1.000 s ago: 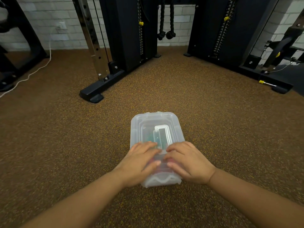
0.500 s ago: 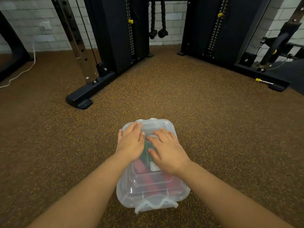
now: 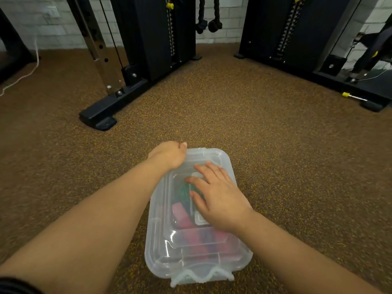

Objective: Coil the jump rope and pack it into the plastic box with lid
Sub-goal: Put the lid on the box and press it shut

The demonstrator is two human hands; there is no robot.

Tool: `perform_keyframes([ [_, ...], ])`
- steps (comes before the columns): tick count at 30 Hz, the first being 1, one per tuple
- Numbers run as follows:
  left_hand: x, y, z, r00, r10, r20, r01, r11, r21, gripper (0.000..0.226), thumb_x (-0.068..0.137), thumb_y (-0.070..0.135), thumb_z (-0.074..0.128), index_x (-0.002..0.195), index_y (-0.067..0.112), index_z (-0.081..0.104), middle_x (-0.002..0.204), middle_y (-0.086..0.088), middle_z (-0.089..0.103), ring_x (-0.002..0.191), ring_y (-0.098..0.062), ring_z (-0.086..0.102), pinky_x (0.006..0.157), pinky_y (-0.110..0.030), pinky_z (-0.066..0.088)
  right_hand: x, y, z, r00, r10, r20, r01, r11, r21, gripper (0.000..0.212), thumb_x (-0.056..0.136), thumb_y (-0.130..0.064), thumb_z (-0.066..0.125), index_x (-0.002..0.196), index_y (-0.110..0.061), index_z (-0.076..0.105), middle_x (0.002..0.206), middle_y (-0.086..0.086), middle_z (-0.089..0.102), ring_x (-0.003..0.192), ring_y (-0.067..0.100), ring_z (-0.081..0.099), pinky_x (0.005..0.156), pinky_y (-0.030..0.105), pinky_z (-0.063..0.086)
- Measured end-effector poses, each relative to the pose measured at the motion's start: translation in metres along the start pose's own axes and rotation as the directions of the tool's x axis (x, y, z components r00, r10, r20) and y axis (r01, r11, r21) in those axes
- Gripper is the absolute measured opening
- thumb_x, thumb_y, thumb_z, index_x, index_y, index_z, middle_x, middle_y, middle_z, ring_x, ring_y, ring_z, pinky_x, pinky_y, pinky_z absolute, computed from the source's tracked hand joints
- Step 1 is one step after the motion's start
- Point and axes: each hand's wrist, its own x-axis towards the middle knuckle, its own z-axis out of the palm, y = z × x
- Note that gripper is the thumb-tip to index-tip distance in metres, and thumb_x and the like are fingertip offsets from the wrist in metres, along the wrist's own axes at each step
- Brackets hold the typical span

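Note:
A clear plastic box [image 3: 158, 247] lies on the brown floor right in front of me, its lid [image 3: 212, 249] on top. Through the plastic I see the jump rope [image 3: 183, 193], green cord with pink handles, coiled inside. My left hand [image 3: 169, 154] curls over the box's far left corner, fingers hidden behind the rim. My right hand [image 3: 216, 196] lies flat on the lid's middle, fingers spread toward the far end. A wavy latch [image 3: 201, 277] sticks out at the near end.
Black gym machine frames stand ahead: a base foot [image 3: 98, 120] at left, a weight stack [image 3: 297, 28] at right. A yellow-tipped pin [image 3: 353, 96] lies near the right frame. A white cable [image 3: 21, 75] trails at far left. Speckled brown floor [image 3: 297, 166] surrounds the box.
My left hand slid off the lid top to the far left corner and curled over it. My right hand stayed flat on the lid. The camera moved closer.

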Motion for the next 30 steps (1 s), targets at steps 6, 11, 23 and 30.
perform_keyframes([
  [6, 0.016, -0.010, 0.002, 0.975, -0.215, 0.062, 0.222, 0.961, -0.162, 0.069, 0.097, 0.052, 0.026, 0.135, -0.001, 0.046, 0.144, -0.025, 0.044, 0.131, -0.038, 0.043, 0.106, -0.042, 0.035, 0.000, 0.005, -0.004, 0.997, -0.055, 0.052, 0.053, 0.997, 0.052, 0.050, 0.088, -0.045, 0.026, 0.121, -0.031, 0.060, 0.144, 0.004, 0.046, 0.143, 0.034, 0.023, 0.117, 0.047, 0.012],
  [11, 0.023, -0.018, 0.005, 0.966, -0.244, 0.085, 0.258, 0.910, -0.323, 0.071, 0.090, 0.055, 0.045, 0.131, -0.002, 0.050, 0.136, -0.024, 0.052, 0.122, -0.038, 0.052, 0.101, -0.039, 0.041, 0.003, 0.012, -0.001, 0.992, -0.112, 0.050, 0.108, 0.991, 0.077, 0.040, 0.089, -0.039, 0.036, 0.113, -0.025, 0.065, 0.135, 0.006, 0.056, 0.136, 0.033, 0.038, 0.117, 0.040, 0.017],
  [23, 0.007, -0.028, 0.010, 0.986, -0.160, -0.041, 0.122, 0.874, -0.471, 0.050, 0.087, 0.058, 0.049, 0.109, 0.017, 0.068, 0.112, -0.010, 0.068, 0.105, -0.030, 0.061, 0.094, -0.037, 0.046, 0.007, 0.017, -0.006, 0.972, -0.224, 0.070, 0.217, 0.972, 0.095, 0.034, 0.091, -0.037, 0.044, 0.108, -0.023, 0.069, 0.127, 0.007, 0.061, 0.130, 0.027, 0.047, 0.119, 0.032, 0.019],
  [30, -0.009, -0.025, 0.009, 0.982, 0.108, -0.155, -0.150, 0.944, -0.293, 0.039, 0.084, 0.059, 0.054, 0.111, 0.033, 0.063, 0.117, 0.006, 0.062, 0.106, -0.016, 0.058, 0.086, -0.030, 0.043, 0.008, 0.016, -0.003, 0.974, -0.217, 0.066, 0.211, 0.974, 0.077, 0.035, 0.091, -0.038, 0.042, 0.111, -0.026, 0.067, 0.130, 0.004, 0.059, 0.134, 0.027, 0.042, 0.119, 0.034, 0.021],
])
